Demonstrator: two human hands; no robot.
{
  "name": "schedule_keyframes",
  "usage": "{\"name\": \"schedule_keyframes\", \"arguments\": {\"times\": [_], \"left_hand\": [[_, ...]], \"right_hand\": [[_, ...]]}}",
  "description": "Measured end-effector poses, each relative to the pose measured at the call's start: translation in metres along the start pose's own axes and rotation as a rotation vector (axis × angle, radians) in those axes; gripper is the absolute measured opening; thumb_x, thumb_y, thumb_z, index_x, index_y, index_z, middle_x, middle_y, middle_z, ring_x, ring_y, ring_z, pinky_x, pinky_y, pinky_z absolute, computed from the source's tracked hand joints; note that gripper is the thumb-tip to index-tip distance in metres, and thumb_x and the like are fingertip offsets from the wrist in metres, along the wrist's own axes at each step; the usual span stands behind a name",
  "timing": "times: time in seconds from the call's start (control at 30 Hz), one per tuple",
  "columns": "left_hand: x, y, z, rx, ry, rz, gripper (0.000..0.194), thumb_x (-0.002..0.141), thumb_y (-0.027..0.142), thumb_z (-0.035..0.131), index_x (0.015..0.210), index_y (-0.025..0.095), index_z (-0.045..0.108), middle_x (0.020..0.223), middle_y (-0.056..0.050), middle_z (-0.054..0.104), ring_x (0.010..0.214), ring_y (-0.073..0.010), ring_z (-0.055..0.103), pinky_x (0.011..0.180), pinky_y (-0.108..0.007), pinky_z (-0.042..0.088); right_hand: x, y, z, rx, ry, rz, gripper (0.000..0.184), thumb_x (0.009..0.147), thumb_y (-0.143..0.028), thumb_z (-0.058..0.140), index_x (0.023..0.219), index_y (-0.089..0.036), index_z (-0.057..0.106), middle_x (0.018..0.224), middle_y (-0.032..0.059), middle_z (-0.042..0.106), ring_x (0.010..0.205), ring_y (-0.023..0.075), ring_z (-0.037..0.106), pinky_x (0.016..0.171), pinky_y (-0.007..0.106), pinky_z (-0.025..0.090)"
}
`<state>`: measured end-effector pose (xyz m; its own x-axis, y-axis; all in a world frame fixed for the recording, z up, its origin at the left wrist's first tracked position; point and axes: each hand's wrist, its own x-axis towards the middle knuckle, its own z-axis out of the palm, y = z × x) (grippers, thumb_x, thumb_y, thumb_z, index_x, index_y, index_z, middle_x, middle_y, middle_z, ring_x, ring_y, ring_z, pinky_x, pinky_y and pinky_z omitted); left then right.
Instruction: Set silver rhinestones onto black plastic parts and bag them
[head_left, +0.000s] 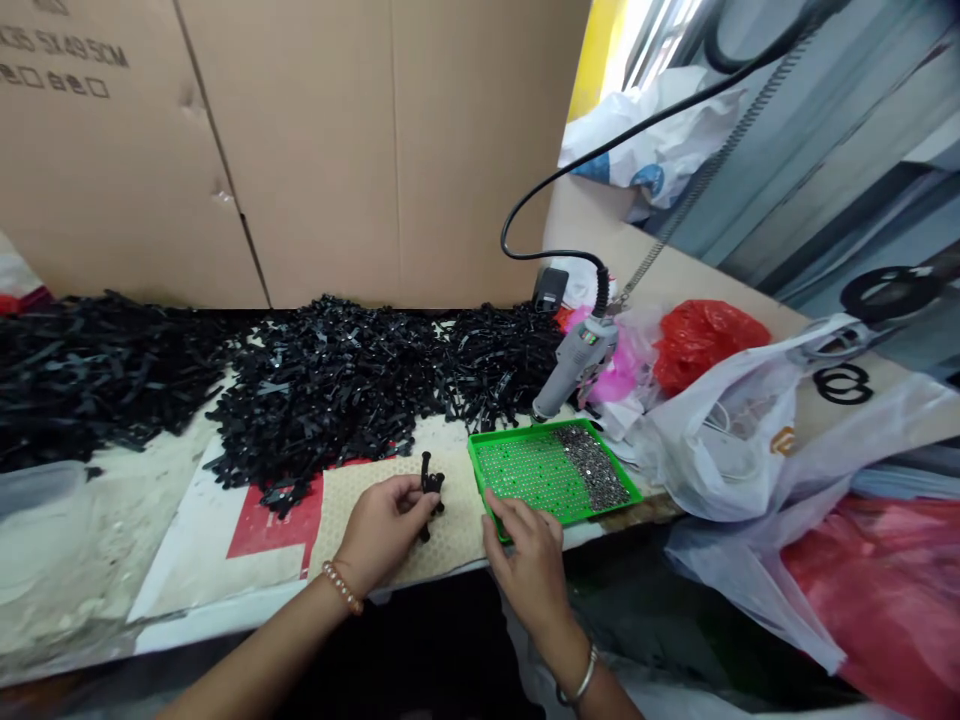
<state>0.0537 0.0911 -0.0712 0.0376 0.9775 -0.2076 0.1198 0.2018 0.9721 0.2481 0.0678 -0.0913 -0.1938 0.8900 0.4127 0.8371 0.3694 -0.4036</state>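
My left hand (386, 530) is closed around a small black plastic part (431, 484), holding it over a beige textured mat (345, 500). The part has thin arms that stick out above and below the fingers. At the near left corner of a green tray (517, 436) is my right hand (529, 560), its thumb and forefinger drawn close together. Whatever is between those fingertips is too small to make out. The tray has a grid of small holes, and many tiny silver screws (596, 470) are heaped at its right end.
Large heaps of black parts (330, 370) lie along the back against a cardboard box (300, 150). A grey electric screwdriver (574, 365) hangs by a spring and black cable behind the tray. Plastic bags (735, 430) crowd the right side. A clear container (41, 500) sits left.
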Motion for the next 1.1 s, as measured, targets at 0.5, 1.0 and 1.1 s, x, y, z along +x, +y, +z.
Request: {"name": "schedule_keyframes", "arguments": {"times": [0.5, 1.0, 1.1], "left_hand": [[0.007, -0.007, 0.021, -0.263, 0.109, -0.027, 0.03, 0.069, 0.037, 0.071, 0.086, 0.012, 0.068, 0.08, -0.007, 0.071, 0.07, -0.0165, 0.064, 0.061, -0.021, 0.047], [0.012, 0.005, 0.019, -0.323, 0.163, -0.009, 0.034, 0.068, 0.038, 0.073, 0.088, 0.012, 0.067, 0.083, -0.007, 0.07, 0.075, -0.0159, 0.063, 0.067, -0.022, 0.048], [0.015, 0.016, 0.018, -0.35, 0.141, -0.004, 0.035, 0.066, 0.038, 0.076, 0.087, 0.012, 0.067, 0.081, -0.005, 0.068, 0.071, -0.0135, 0.06, 0.062, -0.02, 0.047]], "right_hand": [[0.005, 0.012, 0.004, -0.056, 0.089, -0.079, 0.027, 0.093, -0.022, 0.046, 0.116, -0.019, 0.06, 0.098, 0.0052, 0.066, 0.09, 0.0175, 0.06, 0.083, 0.033, 0.034], [0.006, 0.02, -0.009, 0.041, 0.022, -0.066, 0.036, 0.094, -0.033, 0.051, 0.129, -0.024, 0.05, 0.113, 0.0068, 0.059, 0.105, 0.0225, 0.054, 0.089, 0.039, 0.039], [0.033, 0.017, -0.025, 0.215, 0.117, -0.035, 0.051, 0.09, -0.037, 0.057, 0.137, -0.026, 0.04, 0.129, 0.0093, 0.049, 0.117, 0.0256, 0.046, 0.097, 0.043, 0.039]]}}
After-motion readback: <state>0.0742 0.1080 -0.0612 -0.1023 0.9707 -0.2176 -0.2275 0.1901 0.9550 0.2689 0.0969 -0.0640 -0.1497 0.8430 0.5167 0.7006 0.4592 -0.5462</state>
